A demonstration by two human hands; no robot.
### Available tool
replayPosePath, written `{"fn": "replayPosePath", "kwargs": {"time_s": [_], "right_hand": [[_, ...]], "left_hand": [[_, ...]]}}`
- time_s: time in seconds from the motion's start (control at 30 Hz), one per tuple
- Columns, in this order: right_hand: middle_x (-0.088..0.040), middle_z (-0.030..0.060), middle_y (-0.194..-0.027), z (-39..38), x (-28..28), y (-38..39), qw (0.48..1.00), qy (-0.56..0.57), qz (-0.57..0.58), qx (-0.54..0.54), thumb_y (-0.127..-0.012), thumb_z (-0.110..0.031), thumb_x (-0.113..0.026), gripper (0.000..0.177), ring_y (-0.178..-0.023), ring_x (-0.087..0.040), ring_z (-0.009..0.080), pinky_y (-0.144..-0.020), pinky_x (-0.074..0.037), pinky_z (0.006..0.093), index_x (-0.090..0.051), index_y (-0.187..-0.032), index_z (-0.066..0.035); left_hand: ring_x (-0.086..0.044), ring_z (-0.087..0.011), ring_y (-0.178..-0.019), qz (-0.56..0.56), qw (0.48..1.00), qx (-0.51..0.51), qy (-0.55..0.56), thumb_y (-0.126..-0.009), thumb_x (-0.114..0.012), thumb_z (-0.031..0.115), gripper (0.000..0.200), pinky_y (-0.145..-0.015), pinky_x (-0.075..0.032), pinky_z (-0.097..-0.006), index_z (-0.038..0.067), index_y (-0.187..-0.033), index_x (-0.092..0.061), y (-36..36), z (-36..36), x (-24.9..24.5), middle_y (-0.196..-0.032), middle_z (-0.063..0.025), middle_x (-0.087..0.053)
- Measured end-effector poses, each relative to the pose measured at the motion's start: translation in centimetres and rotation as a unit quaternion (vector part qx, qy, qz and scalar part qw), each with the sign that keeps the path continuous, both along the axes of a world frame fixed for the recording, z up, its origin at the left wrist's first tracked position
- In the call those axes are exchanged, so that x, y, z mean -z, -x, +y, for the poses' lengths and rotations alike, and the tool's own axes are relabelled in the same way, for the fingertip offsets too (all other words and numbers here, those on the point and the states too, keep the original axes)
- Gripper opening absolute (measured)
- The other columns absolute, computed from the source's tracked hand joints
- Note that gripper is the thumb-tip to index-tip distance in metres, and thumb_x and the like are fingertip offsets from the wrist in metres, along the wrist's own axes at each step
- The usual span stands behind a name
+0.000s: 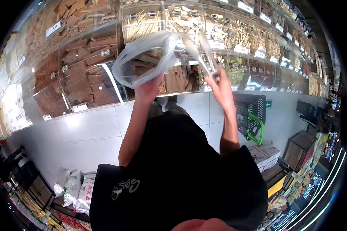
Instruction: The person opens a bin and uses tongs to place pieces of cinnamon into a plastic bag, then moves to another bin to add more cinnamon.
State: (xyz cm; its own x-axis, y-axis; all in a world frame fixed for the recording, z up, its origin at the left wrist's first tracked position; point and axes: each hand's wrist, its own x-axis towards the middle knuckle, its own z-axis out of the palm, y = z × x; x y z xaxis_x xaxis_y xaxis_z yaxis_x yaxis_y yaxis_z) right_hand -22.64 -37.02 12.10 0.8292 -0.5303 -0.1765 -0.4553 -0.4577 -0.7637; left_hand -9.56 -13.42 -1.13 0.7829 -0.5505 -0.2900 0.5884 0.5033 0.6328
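Observation:
My left hand [148, 90] is closed on the lower edge of a clear plastic bag [166, 48], whose mouth gapes wide toward the shelf. Brown bark pieces show through the bag's opening. To the right of it, my right hand [221, 86] grips a pair of tongs [205, 61] with metal arms and pale tips. The tong tips point up and away from me, spread slightly apart, and overlap the row of bins with pale dried slices [185, 25]. Below the tongs and beside the bag is a bin of brown bark sticks [179, 79].
Lidded clear bins of dried goods with price labels [80, 107] run along the whole counter. A dark shopping basket with a green handle [254, 125] is on the tiled floor at right, near cardboard boxes [264, 154]. White sacks [75, 186] stand behind me at left.

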Motion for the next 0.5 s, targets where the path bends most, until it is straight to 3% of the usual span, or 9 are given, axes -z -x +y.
{"fn": "replayPosePath", "kwargs": {"time_s": [0.07, 0.13, 0.17, 0.3, 0.4, 0.5], "right_hand": [[-0.066, 0.0175, -0.089, 1.5, 1.0, 4.7, 0.978, 0.055, 0.183, -0.078, -0.083, -0.032, -0.072, 0.068, -0.079, -0.068, 0.022, -0.071, -0.052, 0.0333, -0.046, -0.133, 0.004], [-0.067, 0.0229, -0.092, 4.0, 3.3, 7.8, 0.978, 0.0, 0.199, -0.058, -0.082, -0.033, -0.072, 0.065, -0.084, -0.067, 0.0361, -0.075, -0.051, 0.0395, -0.05, -0.128, 0.007], [-0.067, 0.0239, -0.087, 5.1, 4.7, 8.4, 0.98, 0.0, 0.194, -0.043, -0.082, -0.032, -0.071, 0.063, -0.082, -0.067, 0.0372, -0.074, -0.051, 0.0414, -0.051, -0.126, 0.009], [-0.066, 0.0251, -0.078, 7.1, 8.7, 7.0, 0.973, 0.053, 0.223, -0.005, -0.082, -0.031, -0.071, 0.059, -0.081, -0.065, 0.0412, -0.073, -0.051, 0.046, -0.054, -0.122, 0.009], [-0.066, 0.0259, -0.084, 6.5, 9.8, 5.4, 0.962, 0.087, 0.256, -0.035, -0.082, -0.031, -0.07, 0.055, -0.084, -0.065, 0.0416, -0.075, -0.051, 0.047, -0.056, -0.123, 0.003], [-0.065, 0.0261, -0.078, 7.2, 9.4, 3.7, 0.961, 0.095, 0.253, -0.062, -0.082, -0.03, -0.071, 0.048, -0.081, -0.064, 0.0426, -0.073, -0.05, 0.0471, -0.062, -0.12, -0.003]], "left_hand": [[-0.046, -0.0371, -0.124, 0.155, 0.971, -0.037, 0.177, -0.096, -0.05, 0.04, 0.058, -0.11, -0.038, -0.0464, -0.011, -0.123, -0.046, 0.0, 1.0, 1.7, -0.129, -0.0232, -0.049], [-0.047, -0.0364, -0.122, 0.282, 0.934, -0.058, 0.214, -0.096, -0.053, 0.027, 0.048, -0.107, -0.043, -0.0434, -0.01, -0.126, -0.044, -0.7, 1.0, 0.0, -0.131, -0.0232, -0.048], [-0.044, -0.0384, -0.125, 0.307, 0.926, -0.065, 0.21, -0.097, -0.051, 0.031, 0.051, -0.109, -0.04, -0.0446, -0.009, -0.127, -0.043, -0.8, 1.3, -0.1, -0.133, -0.0226, -0.044], [-0.037, -0.0382, -0.131, 0.363, 0.902, -0.083, 0.22, -0.097, -0.049, 0.04, 0.057, -0.115, -0.032, -0.0444, -0.009, -0.125, -0.044, -0.9, 1.4, -1.0, -0.135, -0.0215, -0.043], [-0.036, -0.0367, -0.131, 0.363, 0.906, -0.091, 0.196, -0.096, -0.049, 0.043, 0.059, -0.114, -0.033, -0.0435, -0.008, -0.125, -0.045, -0.9, 1.3, -1.6, -0.134, -0.0209, -0.043], [-0.035, -0.0347, -0.133, 0.366, 0.905, -0.079, 0.203, -0.097, -0.048, 0.042, 0.059, -0.114, -0.032, -0.0432, -0.008, -0.126, -0.043, -0.7, 1.5, -1.0, -0.135, -0.0208, -0.042]]}}
